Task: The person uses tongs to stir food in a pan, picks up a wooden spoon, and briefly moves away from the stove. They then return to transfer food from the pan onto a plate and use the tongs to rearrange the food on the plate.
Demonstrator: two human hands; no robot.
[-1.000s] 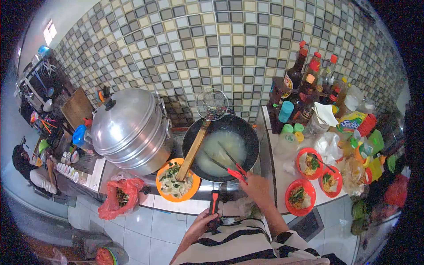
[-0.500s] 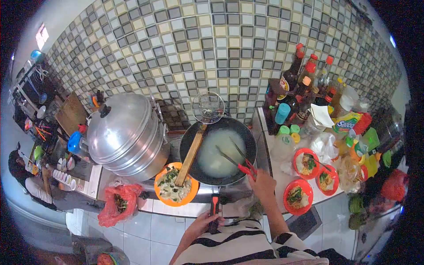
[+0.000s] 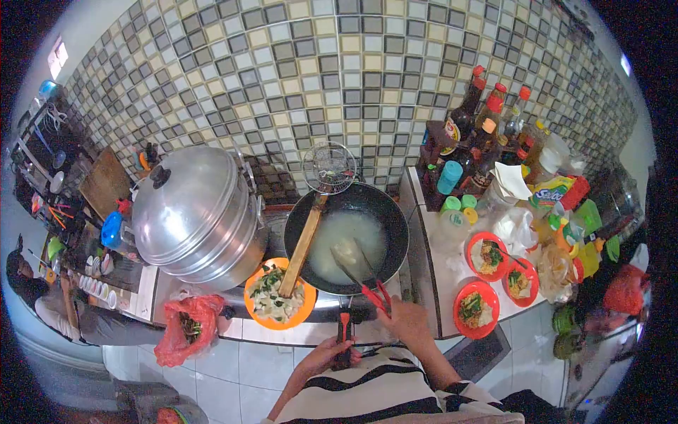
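Observation:
A black wok (image 3: 395, 215) with pale cloudy liquid sits on the stove. My right hand (image 3: 406, 319) grips red-handled metal tongs (image 3: 367, 272) whose tips reach into the liquid. My left hand (image 3: 326, 351) holds the wok's black and orange handle (image 3: 342, 332) at the counter's front edge. A wire skimmer (image 3: 328, 168) with a wooden handle (image 3: 302, 247) leans across the wok's left rim. An orange bowl (image 3: 252, 311) of chopped greens and pale pieces stands in front of the wok, to the left.
A big lidded aluminium steamer pot (image 3: 191, 212) stands left of the wok. Three red bowls (image 3: 477, 309) of food, sauce bottles (image 3: 472, 120) and packets crowd the right counter. A red plastic bag (image 3: 189, 321) hangs at the front left. Another person (image 3: 32, 293) sits far left.
My right hand has pulled back toward me and to the left, dragging the tongs to the near side of the wok. My left hand stays on the handle.

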